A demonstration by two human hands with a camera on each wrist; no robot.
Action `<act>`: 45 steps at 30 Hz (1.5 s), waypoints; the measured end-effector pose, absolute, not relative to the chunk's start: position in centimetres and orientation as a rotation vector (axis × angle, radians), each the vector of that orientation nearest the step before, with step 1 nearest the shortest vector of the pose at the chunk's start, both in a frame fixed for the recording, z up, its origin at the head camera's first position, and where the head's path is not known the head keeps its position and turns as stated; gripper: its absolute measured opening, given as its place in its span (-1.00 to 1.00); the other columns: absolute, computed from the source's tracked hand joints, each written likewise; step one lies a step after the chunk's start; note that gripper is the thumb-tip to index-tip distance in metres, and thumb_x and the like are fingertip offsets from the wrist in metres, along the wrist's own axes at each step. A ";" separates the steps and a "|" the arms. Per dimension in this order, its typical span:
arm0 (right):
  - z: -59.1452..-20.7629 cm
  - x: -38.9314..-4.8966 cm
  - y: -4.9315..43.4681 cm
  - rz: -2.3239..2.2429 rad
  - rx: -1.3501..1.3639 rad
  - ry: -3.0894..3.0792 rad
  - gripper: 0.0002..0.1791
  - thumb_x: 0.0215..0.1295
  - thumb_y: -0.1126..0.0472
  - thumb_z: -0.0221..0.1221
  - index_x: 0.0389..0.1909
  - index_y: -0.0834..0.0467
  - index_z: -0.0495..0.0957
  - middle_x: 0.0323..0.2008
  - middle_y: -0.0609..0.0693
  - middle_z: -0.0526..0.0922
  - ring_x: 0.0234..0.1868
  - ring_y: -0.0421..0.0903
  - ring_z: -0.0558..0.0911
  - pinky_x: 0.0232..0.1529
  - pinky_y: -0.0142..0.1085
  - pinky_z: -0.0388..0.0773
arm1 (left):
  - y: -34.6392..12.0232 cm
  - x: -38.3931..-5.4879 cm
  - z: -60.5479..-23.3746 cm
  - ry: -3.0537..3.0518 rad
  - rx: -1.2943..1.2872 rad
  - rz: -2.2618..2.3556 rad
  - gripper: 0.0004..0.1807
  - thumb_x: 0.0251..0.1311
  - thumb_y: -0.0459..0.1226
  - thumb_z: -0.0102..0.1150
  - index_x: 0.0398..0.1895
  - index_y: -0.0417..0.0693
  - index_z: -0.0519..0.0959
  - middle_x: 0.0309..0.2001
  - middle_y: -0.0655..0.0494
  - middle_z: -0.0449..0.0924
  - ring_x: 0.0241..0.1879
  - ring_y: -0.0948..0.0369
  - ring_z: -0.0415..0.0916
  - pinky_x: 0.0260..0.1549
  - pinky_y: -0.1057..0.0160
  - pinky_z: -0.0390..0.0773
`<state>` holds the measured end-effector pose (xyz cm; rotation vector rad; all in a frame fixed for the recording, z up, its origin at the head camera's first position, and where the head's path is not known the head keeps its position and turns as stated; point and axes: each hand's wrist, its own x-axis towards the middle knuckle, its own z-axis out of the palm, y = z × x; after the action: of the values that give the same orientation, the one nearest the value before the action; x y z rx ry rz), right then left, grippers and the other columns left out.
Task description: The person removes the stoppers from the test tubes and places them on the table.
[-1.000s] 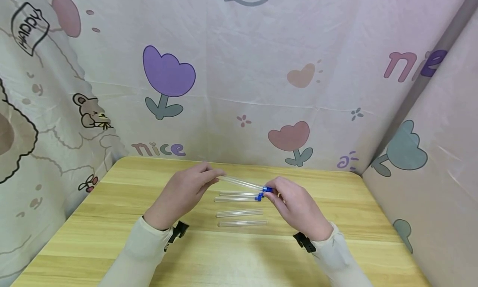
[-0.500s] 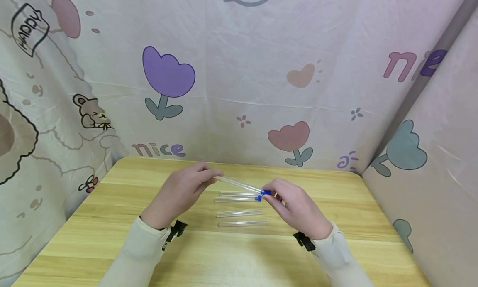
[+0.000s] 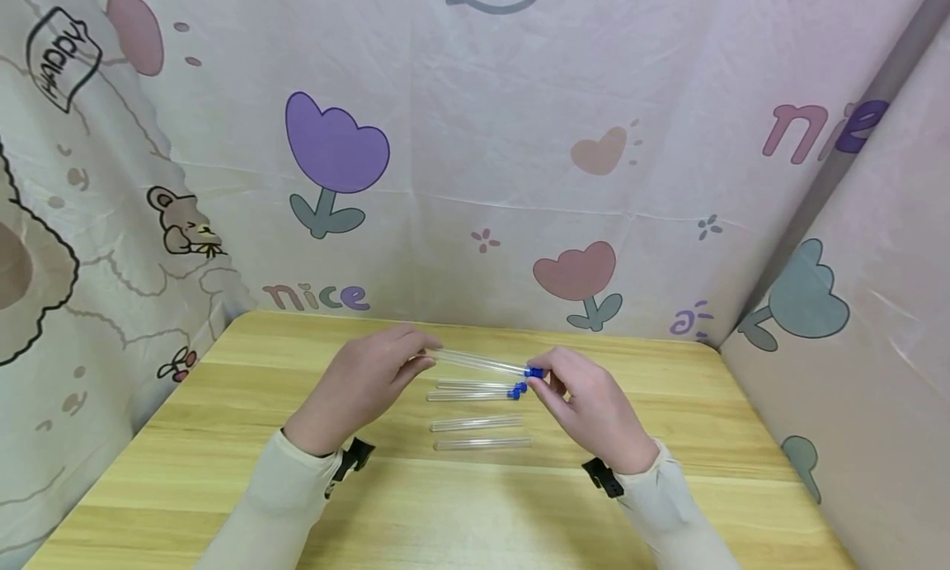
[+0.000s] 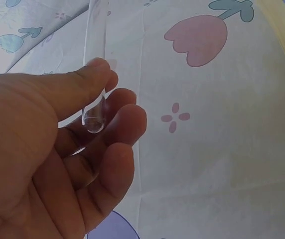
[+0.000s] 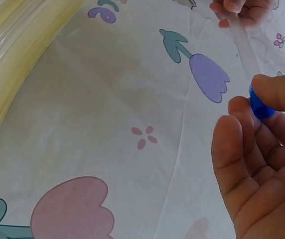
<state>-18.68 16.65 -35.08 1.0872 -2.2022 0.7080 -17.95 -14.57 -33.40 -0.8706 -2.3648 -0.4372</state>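
Observation:
A clear test tube (image 3: 478,361) is held above the table between both hands, sloping slightly down to the right. My left hand (image 3: 374,380) pinches its rounded closed end between thumb and forefinger, as the left wrist view shows at the tube's tip (image 4: 93,122). At the other end a blue cap (image 5: 260,104) sits at the tube's mouth, pinched by the thumb and fingers of my right hand (image 3: 594,401). How far the cap is seated cannot be told. Just below lie two tubes with blue caps (image 3: 475,396).
Nearer the front, two uncapped clear tubes lie on the wooden table, a middle one (image 3: 475,424) and a front one (image 3: 482,444), roughly parallel. A patterned cloth (image 3: 460,141) stands behind the table's back edge and along both sides.
The capped end dipped slightly toward the table half a second ago and is now raised again, with my right hand. Both hands keep their pinch. The tubes on the table have not moved.

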 end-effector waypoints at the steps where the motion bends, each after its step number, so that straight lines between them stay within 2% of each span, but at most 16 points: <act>1: -35.1 -18.7 16.6 0.709 1.089 -2.196 -0.75 0.23 0.41 0.42 -0.13 0.14 0.63 -0.33 -0.19 0.57 -0.40 -0.33 0.48 -0.43 -0.40 0.56 | -14.6 -17.9 -33.4 -2.363 -0.869 -0.438 -0.80 0.31 -0.24 0.39 -0.03 0.00 0.69 -0.17 0.22 0.74 -0.31 0.31 0.67 -0.34 0.31 0.67; 9: -34.9 -18.6 16.8 0.712 1.040 -2.195 -0.77 0.22 0.39 0.42 -0.15 0.14 0.65 -0.34 -0.16 0.60 -0.38 -0.30 0.54 -0.38 -0.44 0.58 | -14.5 -17.9 -33.7 -2.324 -0.911 -0.447 -0.80 0.26 -0.26 0.43 -0.08 0.02 0.71 -0.22 0.23 0.78 -0.35 0.35 0.68 -0.34 0.31 0.68; 20: -35.0 -18.6 16.7 0.642 1.025 -2.183 -0.81 0.22 0.35 0.41 -0.19 0.13 0.64 -0.36 -0.15 0.61 -0.37 -0.23 0.61 -0.39 -0.42 0.62 | -14.5 -17.8 -33.7 -2.373 -0.895 -0.442 -0.77 0.31 -0.24 0.39 0.00 0.00 0.70 -0.18 0.21 0.78 -0.37 0.35 0.67 -0.37 0.32 0.66; 27: -34.9 -18.6 16.8 0.637 0.959 -2.196 -0.86 0.24 0.31 0.37 -0.22 0.10 0.64 -0.38 -0.17 0.59 -0.37 -0.28 0.54 -0.41 -0.42 0.60 | -14.2 -17.8 -33.4 -2.441 -0.857 -0.489 -0.83 0.33 -0.22 0.39 -0.07 0.05 0.67 -0.30 0.33 0.72 -0.46 0.45 0.53 -0.45 0.39 0.55; 33: -34.9 -18.7 16.9 0.643 0.957 -2.189 -0.86 0.23 0.29 0.38 -0.22 0.11 0.65 -0.39 -0.17 0.59 -0.37 -0.29 0.54 -0.43 -0.39 0.61 | -14.2 -17.9 -33.5 -2.466 -0.857 -0.492 -0.86 0.34 -0.22 0.37 -0.09 0.06 0.68 -0.32 0.34 0.71 -0.51 0.45 0.46 -0.46 0.40 0.52; 45: -34.8 -18.8 17.0 0.645 0.919 -2.195 -0.86 0.24 0.28 0.38 -0.21 0.10 0.66 -0.33 -0.15 0.65 -0.30 -0.27 0.57 -0.40 -0.38 0.59 | -14.4 -18.1 -33.6 -2.494 -0.853 -0.478 -0.87 0.36 -0.24 0.34 -0.07 0.05 0.70 -0.24 0.30 0.75 -0.41 0.42 0.58 -0.35 0.32 0.63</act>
<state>-18.76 16.98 -34.78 0.9187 -2.1951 0.6448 -18.10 -14.40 -33.64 -0.8531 -2.4936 -0.4778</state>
